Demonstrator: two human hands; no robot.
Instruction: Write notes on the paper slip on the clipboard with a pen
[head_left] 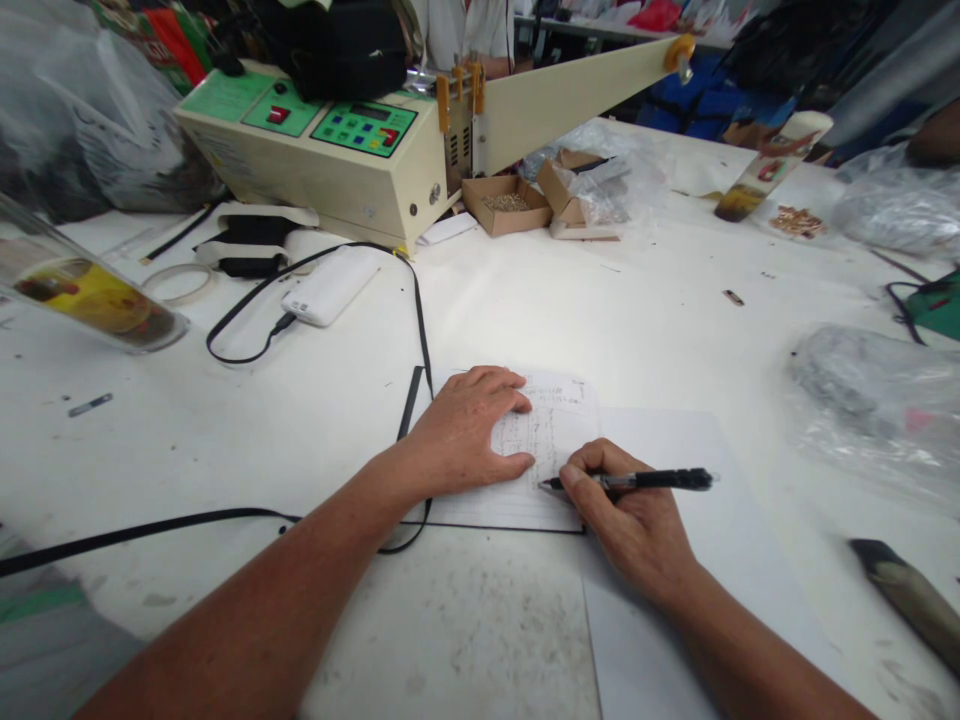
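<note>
A notebook (555,415) with handwriting on its page lies in front of me on the white table. My left hand (472,425) rests flat on the page's left part, thumb and fingers spread. In my right hand (630,510) a black pen (667,480) is pinched between thumb and fingers, its tip touching or just above the written lines. Under my right hand and forearm lies a blank white sheet (690,440), partly beneath the notebook. A thin black cable (421,320) passes by the notebook's left edge.
A cream machine (300,170) with green panels stands at the back left. Before it lie a white power bank (330,288) and a tilted-looking glass of yellow liquid (97,295). Small cardboard boxes (510,215), a bottle (772,165) and plastic bags (885,390) sit farther right. A person (469,30) is behind.
</note>
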